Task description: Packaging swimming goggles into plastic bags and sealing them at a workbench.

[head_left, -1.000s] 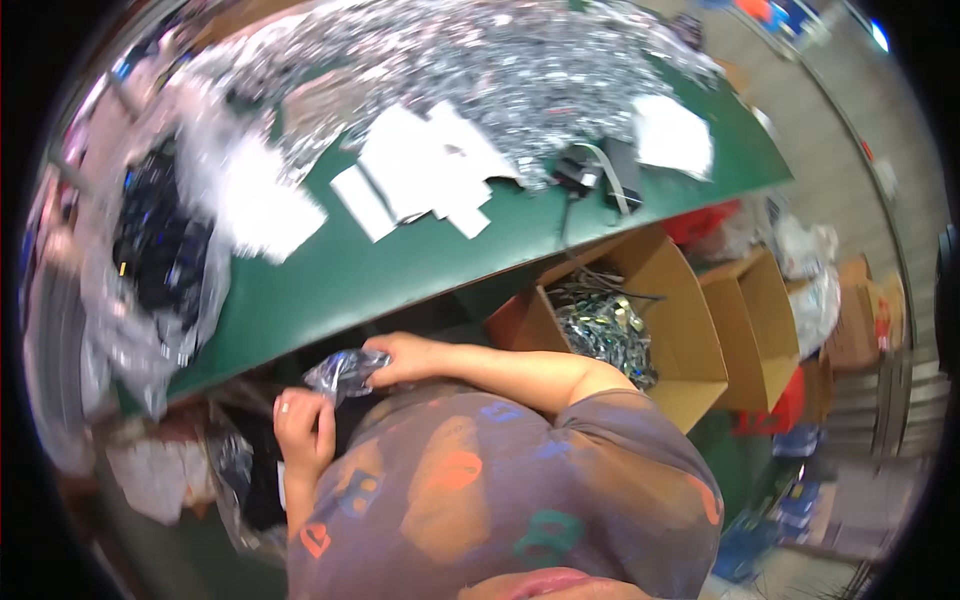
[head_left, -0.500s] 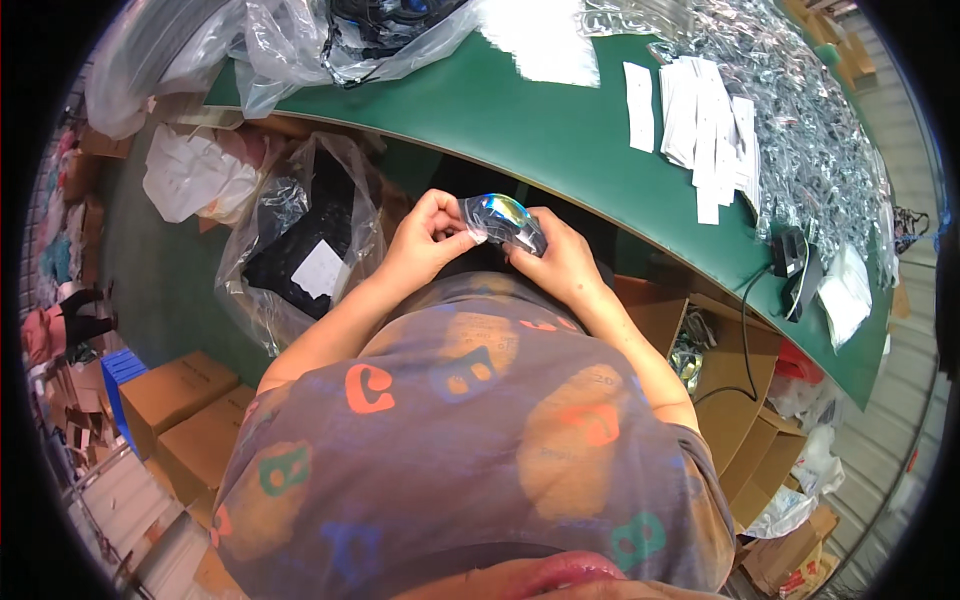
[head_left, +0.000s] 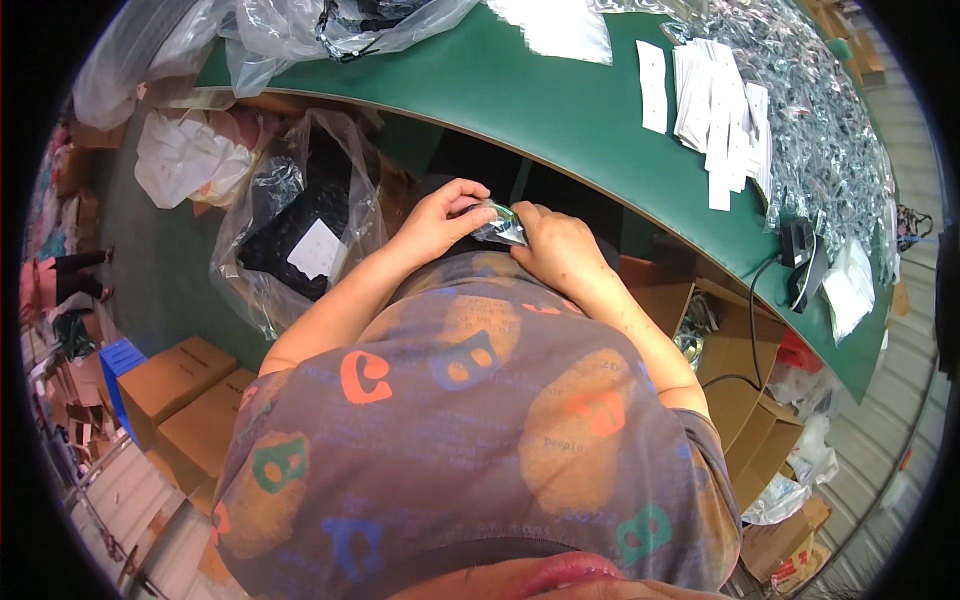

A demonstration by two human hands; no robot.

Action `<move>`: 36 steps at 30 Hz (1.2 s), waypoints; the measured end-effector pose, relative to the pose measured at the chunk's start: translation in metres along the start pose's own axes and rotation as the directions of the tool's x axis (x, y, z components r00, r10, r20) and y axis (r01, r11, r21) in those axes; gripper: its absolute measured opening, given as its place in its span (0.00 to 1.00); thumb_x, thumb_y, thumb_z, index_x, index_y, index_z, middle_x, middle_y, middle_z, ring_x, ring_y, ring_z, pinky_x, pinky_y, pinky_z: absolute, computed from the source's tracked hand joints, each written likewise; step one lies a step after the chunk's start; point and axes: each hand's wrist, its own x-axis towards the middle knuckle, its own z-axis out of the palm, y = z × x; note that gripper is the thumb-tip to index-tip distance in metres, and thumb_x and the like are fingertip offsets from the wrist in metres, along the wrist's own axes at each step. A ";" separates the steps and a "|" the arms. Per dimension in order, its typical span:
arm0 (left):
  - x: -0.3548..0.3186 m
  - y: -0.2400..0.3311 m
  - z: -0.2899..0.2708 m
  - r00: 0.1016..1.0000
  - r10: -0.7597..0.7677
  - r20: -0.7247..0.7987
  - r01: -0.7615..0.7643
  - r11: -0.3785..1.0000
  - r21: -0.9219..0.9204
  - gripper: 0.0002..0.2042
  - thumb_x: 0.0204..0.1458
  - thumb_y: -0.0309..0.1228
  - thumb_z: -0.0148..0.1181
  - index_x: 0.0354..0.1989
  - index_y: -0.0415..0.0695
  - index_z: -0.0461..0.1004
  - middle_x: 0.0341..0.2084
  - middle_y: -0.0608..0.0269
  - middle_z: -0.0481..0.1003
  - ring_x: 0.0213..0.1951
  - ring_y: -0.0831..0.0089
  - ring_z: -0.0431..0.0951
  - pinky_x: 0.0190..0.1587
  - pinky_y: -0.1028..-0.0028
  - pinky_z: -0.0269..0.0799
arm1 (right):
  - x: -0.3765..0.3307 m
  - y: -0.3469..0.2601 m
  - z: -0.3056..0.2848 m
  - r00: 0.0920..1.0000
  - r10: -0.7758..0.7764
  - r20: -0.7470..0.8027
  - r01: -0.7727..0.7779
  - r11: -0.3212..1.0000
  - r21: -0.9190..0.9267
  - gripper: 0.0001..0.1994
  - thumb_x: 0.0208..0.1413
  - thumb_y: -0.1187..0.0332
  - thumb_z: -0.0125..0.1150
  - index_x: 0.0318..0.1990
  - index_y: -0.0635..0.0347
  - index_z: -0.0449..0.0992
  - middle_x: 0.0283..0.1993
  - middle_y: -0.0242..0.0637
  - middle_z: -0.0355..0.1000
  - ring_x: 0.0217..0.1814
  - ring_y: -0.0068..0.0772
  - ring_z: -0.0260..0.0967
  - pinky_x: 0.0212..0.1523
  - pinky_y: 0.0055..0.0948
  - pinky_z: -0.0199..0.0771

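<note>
Close in front of my belly, below the table edge, I hold a pair of mirrored-lens glasses (head_left: 502,229) in clear plastic wrap. The visible lens shines green, and much of the piece is hidden by my fingers. My left hand (head_left: 440,220) pinches its left end between thumb and fingers. Bent over the right end, my right hand (head_left: 563,245) grips it, with its fingertips partly out of sight.
A green table (head_left: 560,120) curves ahead, bearing white paper strips (head_left: 718,115), a heap of clear-wrapped items (head_left: 825,130) and a black corded device (head_left: 797,245). An open plastic bag (head_left: 370,215) with black contents stands left. Cardboard boxes (head_left: 185,380) lie lower left; an open carton (head_left: 735,345) is right.
The glasses have turned, and less of the coloured lens shows. My right hand has rolled over the right end, its back now facing up. The view has shifted slightly.
</note>
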 end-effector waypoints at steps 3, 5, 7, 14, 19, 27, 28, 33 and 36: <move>-0.001 0.009 -0.003 0.992 -0.043 0.116 0.033 0.996 0.088 0.18 0.64 0.34 0.63 0.58 0.39 0.71 0.44 0.63 0.79 0.46 0.78 0.77 0.51 0.75 0.72 | 0.000 -0.001 -0.002 0.988 -0.100 -0.121 0.103 0.995 0.015 0.22 0.48 0.66 0.71 0.49 0.60 0.72 0.40 0.43 0.76 0.42 0.50 0.78 0.42 0.44 0.79; -0.001 0.010 -0.004 0.964 -0.103 0.246 0.090 0.994 0.065 0.18 0.67 0.37 0.58 0.59 0.40 0.70 0.48 0.64 0.77 0.50 0.77 0.75 0.55 0.74 0.71 | 0.001 -0.006 -0.007 0.983 -0.136 -0.124 0.140 0.990 0.018 0.23 0.47 0.66 0.72 0.51 0.59 0.72 0.40 0.42 0.76 0.42 0.50 0.78 0.43 0.44 0.79; -0.002 0.010 -0.003 0.955 -0.151 0.255 0.163 0.986 -0.027 0.18 0.67 0.39 0.58 0.59 0.40 0.71 0.48 0.64 0.77 0.50 0.77 0.75 0.56 0.73 0.70 | 0.001 -0.011 -0.015 0.978 -0.167 -0.129 0.171 0.985 0.020 0.24 0.46 0.66 0.72 0.52 0.58 0.73 0.41 0.42 0.76 0.42 0.49 0.78 0.44 0.44 0.79; -0.012 0.010 -0.016 0.994 -0.101 0.039 0.108 0.926 -0.362 0.27 0.63 0.54 0.60 0.57 0.43 0.75 0.41 0.70 0.78 0.41 0.83 0.75 0.41 0.80 0.70 | -0.002 0.025 -0.029 0.985 0.104 0.140 -0.170 0.746 0.644 0.42 0.55 0.52 0.72 0.71 0.66 0.61 0.54 0.48 0.76 0.53 0.38 0.77 0.57 0.35 0.76; -0.016 0.013 -0.027 1.000 -0.002 0.015 0.007 0.943 -0.332 0.27 0.61 0.53 0.63 0.58 0.41 0.75 0.45 0.68 0.79 0.47 0.79 0.75 0.53 0.75 0.70 | -0.002 0.029 -0.023 0.924 0.166 0.346 -0.383 0.370 0.846 0.21 0.70 0.55 0.57 0.60 0.60 0.70 0.39 0.36 0.78 0.33 0.23 0.77 0.30 0.21 0.71; -0.020 0.013 -0.027 0.997 0.074 0.001 -0.069 0.935 -0.347 0.30 0.61 0.55 0.62 0.58 0.40 0.74 0.48 0.67 0.78 0.50 0.78 0.75 0.56 0.73 0.69 | 0.003 0.024 -0.017 0.968 0.089 0.234 -0.247 0.189 0.950 0.15 0.69 0.60 0.59 0.55 0.58 0.70 0.35 0.32 0.75 0.32 0.22 0.75 0.32 0.21 0.73; -0.021 0.015 -0.027 0.997 0.078 0.001 -0.072 0.935 -0.348 0.30 0.61 0.55 0.62 0.58 0.40 0.74 0.48 0.67 0.78 0.50 0.78 0.75 0.56 0.73 0.69 | 0.004 0.024 -0.016 0.978 0.078 0.193 -0.203 0.161 0.966 0.14 0.69 0.62 0.58 0.56 0.58 0.70 0.35 0.32 0.75 0.32 0.23 0.75 0.33 0.22 0.74; -0.020 0.014 -0.025 1.000 0.029 0.006 -0.021 0.845 -0.534 0.35 0.59 0.60 0.59 0.61 0.41 0.71 0.43 0.67 0.78 0.42 0.78 0.76 0.46 0.74 0.73 | 0.006 0.014 -0.016 0.996 0.085 0.014 -0.019 0.059 0.998 0.16 0.69 0.71 0.56 0.62 0.60 0.67 0.39 0.35 0.74 0.36 0.25 0.75 0.38 0.24 0.76; -0.019 0.018 -0.021 1.000 -0.030 -0.007 0.020 0.793 -0.609 0.36 0.58 0.63 0.57 0.60 0.41 0.71 0.38 0.68 0.78 0.34 0.77 0.74 0.40 0.71 0.72 | 0.005 0.001 -0.016 0.980 0.083 -0.180 0.161 0.196 0.967 0.23 0.63 0.77 0.62 0.65 0.60 0.67 0.40 0.32 0.71 0.36 0.22 0.72 0.37 0.24 0.75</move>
